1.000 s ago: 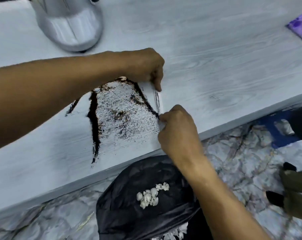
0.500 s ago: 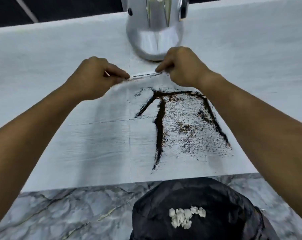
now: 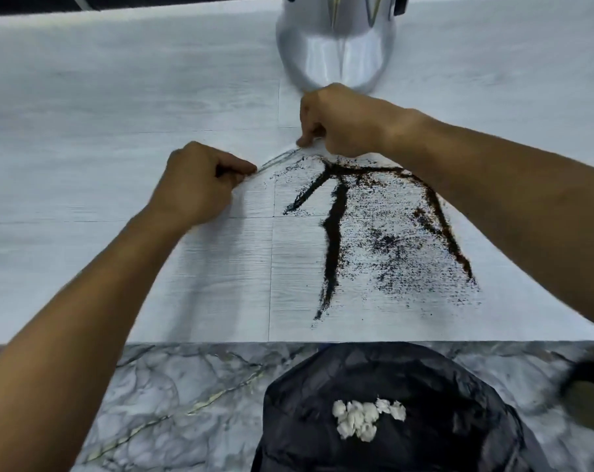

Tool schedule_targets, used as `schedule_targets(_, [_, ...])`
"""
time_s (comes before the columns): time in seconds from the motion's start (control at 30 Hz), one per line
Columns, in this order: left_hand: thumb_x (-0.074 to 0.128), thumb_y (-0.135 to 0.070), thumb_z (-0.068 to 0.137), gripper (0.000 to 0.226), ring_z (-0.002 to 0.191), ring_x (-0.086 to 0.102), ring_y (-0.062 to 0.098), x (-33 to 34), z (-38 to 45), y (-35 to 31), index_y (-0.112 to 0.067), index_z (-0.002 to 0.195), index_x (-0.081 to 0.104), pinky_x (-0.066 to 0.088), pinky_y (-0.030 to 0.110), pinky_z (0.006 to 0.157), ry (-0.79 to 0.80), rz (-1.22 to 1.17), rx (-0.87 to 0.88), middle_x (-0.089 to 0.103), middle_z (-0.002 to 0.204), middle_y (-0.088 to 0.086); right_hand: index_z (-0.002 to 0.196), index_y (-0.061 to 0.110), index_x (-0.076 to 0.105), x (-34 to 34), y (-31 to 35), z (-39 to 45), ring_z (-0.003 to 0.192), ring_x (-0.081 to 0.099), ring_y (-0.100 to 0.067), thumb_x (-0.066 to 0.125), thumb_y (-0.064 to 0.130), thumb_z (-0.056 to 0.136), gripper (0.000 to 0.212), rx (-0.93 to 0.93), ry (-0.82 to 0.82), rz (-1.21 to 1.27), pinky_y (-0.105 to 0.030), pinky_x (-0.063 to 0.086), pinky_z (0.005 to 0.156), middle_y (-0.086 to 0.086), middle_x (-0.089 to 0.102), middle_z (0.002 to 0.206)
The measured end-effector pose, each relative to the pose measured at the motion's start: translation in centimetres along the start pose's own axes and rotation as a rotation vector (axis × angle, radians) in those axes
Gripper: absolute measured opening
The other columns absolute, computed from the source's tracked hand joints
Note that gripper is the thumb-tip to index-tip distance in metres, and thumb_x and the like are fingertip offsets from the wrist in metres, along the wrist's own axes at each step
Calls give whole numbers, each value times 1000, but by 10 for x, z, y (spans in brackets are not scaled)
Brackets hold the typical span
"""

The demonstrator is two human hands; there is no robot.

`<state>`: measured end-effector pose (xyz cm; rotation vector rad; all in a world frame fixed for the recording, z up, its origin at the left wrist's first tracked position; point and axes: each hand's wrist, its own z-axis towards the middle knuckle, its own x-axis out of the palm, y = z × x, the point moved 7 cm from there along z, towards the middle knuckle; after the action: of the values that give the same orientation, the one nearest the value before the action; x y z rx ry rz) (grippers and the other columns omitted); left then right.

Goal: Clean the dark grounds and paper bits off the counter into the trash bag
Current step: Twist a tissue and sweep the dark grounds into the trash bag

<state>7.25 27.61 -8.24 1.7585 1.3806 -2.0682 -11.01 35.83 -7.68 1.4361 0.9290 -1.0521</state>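
Two bare hands work at the far side of a spill on a pale wood-grain surface (image 3: 84,137). The left hand (image 3: 200,183) has its grip pinched on the left end of a thin flat strip (image 3: 277,158), possibly paper or card, seen edge-on; the right hand (image 3: 339,120) has its grip pinched on the right end. The strip runs slantwise between them, low against the surface, just on the far side of the dark grounds (image 3: 384,233). The grounds lie right of centre, in thick dark ridges: one long line running near to far, a shorter slanted branch to its left, a ridge along the far edge and another down the right side, with fine speckling scattered between. A black trash bag (image 3: 374,386) sits below the near edge of the surface, directly in line with the spill, and a cluster of white paper bits (image 3: 363,419) rests on its top. A silver appliance base (image 3: 336,49) stands at the far edge, just beyond the right hand. Marble-patterned floor (image 3: 186,386) shows beside the bag.
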Motion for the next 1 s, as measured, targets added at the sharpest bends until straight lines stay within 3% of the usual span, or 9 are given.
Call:
schedule_targets(0.1, [63,-11,92,26,72,56,-4,25,-32,-25,-26,107,77,30,-10,62,-33,-23,-3,75,102,-4,93,14,78,-1,-4,-28,83,62,-17,75,16,86,9,-77,21,-25,-29,50,73,1,66,96])
schedule_targets(0.23, [62,-13,93,28,54,49,-6,53,-59,-54,-31,109,76,30,-5,54,45,-39,57,75,99,-10,93,18,80,-12,-12,-55,80,60,-16,72,1,80,22,-77,31,-27,-28,50,74,2,65,94])
schedule_targets(0.4, [67,-20,90,21,68,58,-11,-14,-28,-15,-32,104,77,37,-4,59,-106,-97,-42,74,96,-13,101,19,78,-22,7,-12,85,54,-6,59,-7,86,36,-7,-159,39,-23,48,78,5,63,98])
schedule_targets(0.57, [67,-19,90,21,73,61,3,-61,-17,45,-33,101,78,42,15,61,-141,-53,-198,74,95,-8,96,22,80,3,52,62,86,61,-7,50,-9,74,48,6,-113,71,-21,50,78,3,71,97])
schedule_targets(0.7, [64,-18,91,21,63,61,-1,-60,-45,78,-30,102,77,42,8,57,-194,12,-306,74,97,-2,90,18,79,23,97,89,90,66,-9,49,-8,73,44,-33,-20,110,-25,57,78,3,74,95])
schedule_targets(0.8, [61,-17,91,24,79,63,12,-45,-77,71,-28,106,77,43,20,73,-255,57,-319,75,99,3,87,18,79,31,108,86,85,68,-10,51,-9,73,41,-92,49,81,-30,59,76,4,74,90])
schedule_targets(0.87, [60,-14,91,26,91,65,19,-28,-94,48,-26,108,77,40,19,76,-258,44,-260,75,103,4,86,17,79,31,101,67,85,67,-11,58,-6,75,34,-154,89,41,-32,58,76,3,73,91])
schedule_targets(0.93, [60,-12,91,27,89,65,17,-6,-107,15,-23,110,76,33,13,70,-251,9,-178,74,101,4,85,19,78,27,82,40,85,63,-10,67,1,78,23,-182,97,13,-32,55,77,3,71,93])
schedule_targets(1.0, [60,-12,93,28,79,63,21,21,-115,-15,-25,112,75,27,16,61,-229,-14,-117,68,88,6,83,20,77,20,56,7,84,58,-9,72,5,78,17,-159,105,-3,-30,51,77,4,68,93])
